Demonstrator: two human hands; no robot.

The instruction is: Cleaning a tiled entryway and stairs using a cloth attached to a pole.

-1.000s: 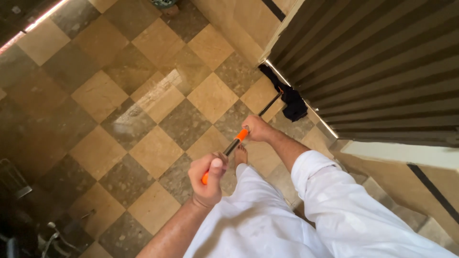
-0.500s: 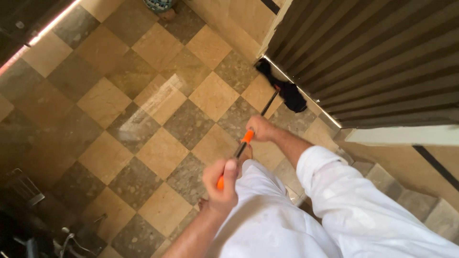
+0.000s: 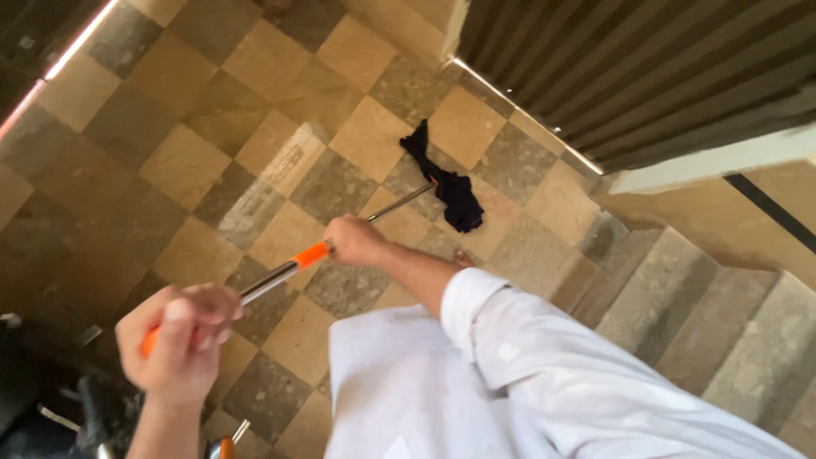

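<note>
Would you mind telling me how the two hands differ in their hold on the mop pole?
The left hand grips the orange end of the mop pole, near the camera and blurred. The right hand grips farther down, beside an orange band, arm stretched toward the dark cloth. Both are closed around the pole.

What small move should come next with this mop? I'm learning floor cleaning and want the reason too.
Probably draw the dark mop cloth back along the checkered tile floor. The left hand grips the handle's end, the right hand sits beside the orange grip, and the cloth lies at full reach.
</note>
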